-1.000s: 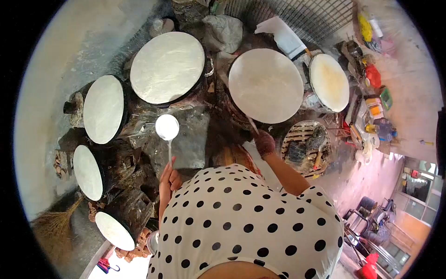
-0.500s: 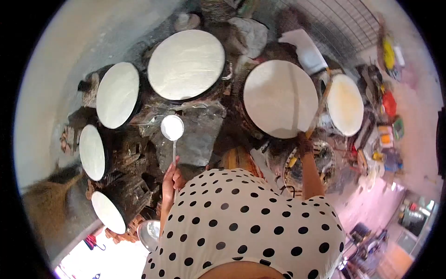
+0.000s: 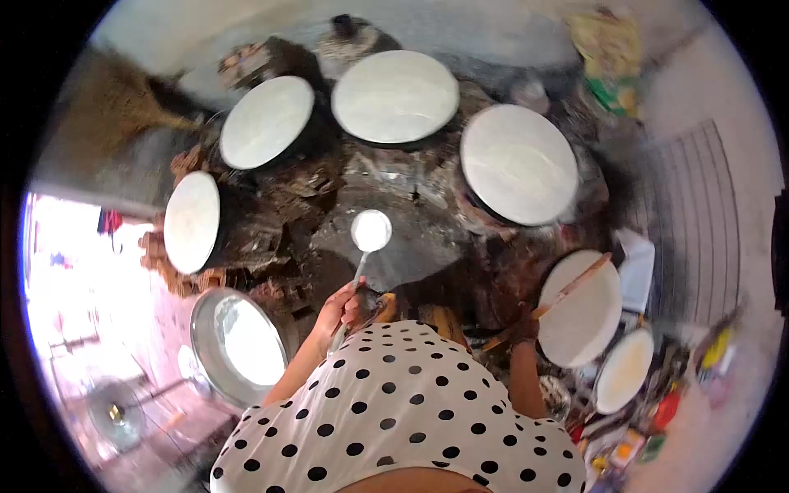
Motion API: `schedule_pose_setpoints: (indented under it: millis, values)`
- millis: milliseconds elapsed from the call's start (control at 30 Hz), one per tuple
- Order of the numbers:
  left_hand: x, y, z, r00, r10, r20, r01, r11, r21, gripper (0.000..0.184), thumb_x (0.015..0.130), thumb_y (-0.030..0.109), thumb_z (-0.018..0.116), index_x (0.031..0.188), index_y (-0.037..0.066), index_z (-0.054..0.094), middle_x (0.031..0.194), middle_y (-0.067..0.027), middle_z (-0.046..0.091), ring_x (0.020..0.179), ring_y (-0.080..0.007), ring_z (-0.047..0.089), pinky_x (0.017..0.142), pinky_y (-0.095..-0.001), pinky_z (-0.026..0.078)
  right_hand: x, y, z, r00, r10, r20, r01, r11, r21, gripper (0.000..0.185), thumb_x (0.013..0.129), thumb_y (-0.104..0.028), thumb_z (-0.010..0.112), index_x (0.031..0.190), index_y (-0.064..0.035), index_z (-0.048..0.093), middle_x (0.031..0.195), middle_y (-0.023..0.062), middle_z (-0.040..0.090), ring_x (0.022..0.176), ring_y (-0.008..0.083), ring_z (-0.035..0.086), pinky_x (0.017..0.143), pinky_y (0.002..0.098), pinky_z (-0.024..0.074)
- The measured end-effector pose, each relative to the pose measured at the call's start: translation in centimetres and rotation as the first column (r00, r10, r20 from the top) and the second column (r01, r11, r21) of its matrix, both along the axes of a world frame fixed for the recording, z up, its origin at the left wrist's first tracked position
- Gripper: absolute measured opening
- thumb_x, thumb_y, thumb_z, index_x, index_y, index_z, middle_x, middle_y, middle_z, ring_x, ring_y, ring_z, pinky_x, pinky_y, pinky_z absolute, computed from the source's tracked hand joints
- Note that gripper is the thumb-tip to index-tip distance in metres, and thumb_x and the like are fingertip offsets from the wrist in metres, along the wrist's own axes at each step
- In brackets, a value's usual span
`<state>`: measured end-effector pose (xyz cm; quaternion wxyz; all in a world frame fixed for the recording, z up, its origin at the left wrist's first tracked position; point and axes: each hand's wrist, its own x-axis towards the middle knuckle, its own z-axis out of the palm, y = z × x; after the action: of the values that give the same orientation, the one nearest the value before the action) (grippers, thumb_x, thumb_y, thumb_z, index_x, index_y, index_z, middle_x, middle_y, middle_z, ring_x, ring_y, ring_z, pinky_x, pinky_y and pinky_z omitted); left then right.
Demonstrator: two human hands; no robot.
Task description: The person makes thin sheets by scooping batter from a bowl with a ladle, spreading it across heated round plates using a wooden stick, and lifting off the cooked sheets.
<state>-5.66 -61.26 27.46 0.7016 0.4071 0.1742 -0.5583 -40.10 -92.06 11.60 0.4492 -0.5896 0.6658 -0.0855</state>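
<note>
My left hand is closed round the handle of a ladle with white content in its round bowl, held over the dark surface in the middle. My right hand, darker and possibly gloved, grips a long flat wooden stick. The stick extends up and right across a round white-topped pan. Three more white rounds are ahead: one at the upper right, one at the top and one at the upper left.
A white round stands at the left, above a large metal basin with white content. A yellowish round is at the lower right. A wire grid leans on the right wall. A straw broom is upper left.
The view has swung to the left, bringing the metal basin into fuller sight. My right hand has lifted the stick's far end across the pan. The ladle stays in my left hand.
</note>
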Motion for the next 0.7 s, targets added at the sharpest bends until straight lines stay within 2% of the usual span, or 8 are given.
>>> schedule_pose_setpoints:
  millis: [167, 300, 433, 500, 533, 567, 633, 700]
  values:
    - [3.4, 6.1, -0.2, 0.982, 0.187, -0.026, -0.188, 0.981, -0.049, 0.031, 0.100, 0.016, 0.035, 0.127, 0.009, 0.048, 0.058, 0.0059, 0.033, 0.041, -0.0046, 0.032, 0.037, -0.0201, 0.030, 7.9, -9.0, 1.4, 0.974, 0.085, -0.211, -0.123, 0.977, -0.175, 0.043, 0.090, -0.041, 0.054, 0.116, -0.0071, 0.061, 0.101, 0.0136, 0.064, 0.089, 0.0279, 0.061, 0.070, 0.0386, 0.0473]
    - [5.2, 12.1, -1.6, 0.930, 0.345, -0.130, -0.366, 0.906, -0.213, 0.024, 0.101, 0.018, 0.037, 0.118, 0.009, 0.050, 0.057, 0.0070, 0.031, 0.041, -0.0042, 0.030, 0.037, -0.0198, 0.030, 13.8, -8.7, 4.0, 0.922, 0.001, -0.387, -0.237, 0.791, -0.563, 0.044, 0.090, -0.042, 0.054, 0.117, -0.0079, 0.060, 0.103, 0.0146, 0.063, 0.090, 0.0296, 0.061, 0.071, 0.0393, 0.0476]
    - [5.9, 19.0, -1.4, 0.734, 0.570, -0.370, -0.665, 0.713, -0.220, 0.024, 0.101, 0.020, 0.037, 0.119, 0.009, 0.048, 0.058, 0.0067, 0.037, 0.040, -0.0037, 0.032, 0.037, -0.0193, 0.029, 23.4, -2.1, 2.7, 0.949, 0.204, -0.242, -0.316, 0.576, -0.753, 0.044, 0.090, -0.042, 0.054, 0.117, -0.0087, 0.060, 0.105, 0.0156, 0.063, 0.092, 0.0313, 0.061, 0.072, 0.0400, 0.0480]
    - [5.4, 22.6, -0.1, 0.697, 0.669, -0.259, -0.716, 0.625, -0.312, 0.031, 0.102, 0.020, 0.034, 0.130, 0.009, 0.043, 0.060, 0.0072, 0.038, 0.040, -0.0037, 0.034, 0.036, -0.0199, 0.028, 30.0, 3.2, 1.0, 0.884, 0.444, -0.148, -0.408, 0.578, -0.706, 0.044, 0.090, -0.042, 0.054, 0.118, -0.0091, 0.060, 0.106, 0.0161, 0.063, 0.092, 0.0322, 0.061, 0.073, 0.0404, 0.0482]
    - [4.7, 23.9, 1.8, 0.682, 0.724, -0.101, -0.713, 0.628, -0.310, 0.036, 0.101, 0.018, 0.036, 0.136, 0.009, 0.039, 0.060, 0.0066, 0.037, 0.039, -0.0034, 0.033, 0.036, -0.0192, 0.027, 33.1, 5.2, 0.2, 0.829, 0.550, -0.100, -0.460, 0.571, -0.680, 0.044, 0.090, -0.043, 0.054, 0.118, -0.0093, 0.060, 0.107, 0.0163, 0.063, 0.093, 0.0326, 0.061, 0.073, 0.0405, 0.0483]
    - [4.7, 25.8, 2.0, 0.678, 0.725, 0.119, -0.697, 0.686, -0.208, 0.039, 0.100, 0.017, 0.037, 0.139, 0.009, 0.039, 0.058, 0.0055, 0.036, 0.039, -0.0043, 0.031, 0.037, -0.0188, 0.027, 36.6, 7.4, -0.4, 0.755, 0.654, -0.053, -0.526, 0.556, -0.643, 0.044, 0.090, -0.043, 0.054, 0.118, -0.0095, 0.060, 0.107, 0.0166, 0.063, 0.093, 0.0331, 0.061, 0.074, 0.0407, 0.0484]
    - [4.3, 28.3, 3.7, 0.682, 0.507, 0.527, -0.658, 0.740, 0.139, 0.039, 0.100, 0.015, 0.037, 0.138, 0.008, 0.042, 0.057, 0.0044, 0.035, 0.039, -0.0054, 0.030, 0.037, -0.0191, 0.027, 43.3, 10.9, -0.9, 0.572, 0.820, 0.021, -0.667, 0.480, -0.569, 0.045, 0.090, -0.043, 0.054, 0.119, -0.0099, 0.060, 0.108, 0.0171, 0.063, 0.094, 0.0339, 0.062, 0.074, 0.0410, 0.0486]
    - [5.3, 29.8, 0.7, 0.644, 0.644, 0.412, -0.740, 0.662, 0.122, 0.034, 0.098, 0.019, 0.043, 0.131, 0.011, 0.044, 0.058, 0.0042, 0.038, 0.040, -0.0068, 0.034, 0.037, -0.0217, 0.029, 50.4, 14.2, -0.1, 0.394, 0.918, 0.036, -0.763, 0.349, -0.543, 0.045, 0.090, -0.043, 0.054, 0.119, -0.0103, 0.060, 0.109, 0.0176, 0.063, 0.094, 0.0348, 0.062, 0.075, 0.0414, 0.0488]
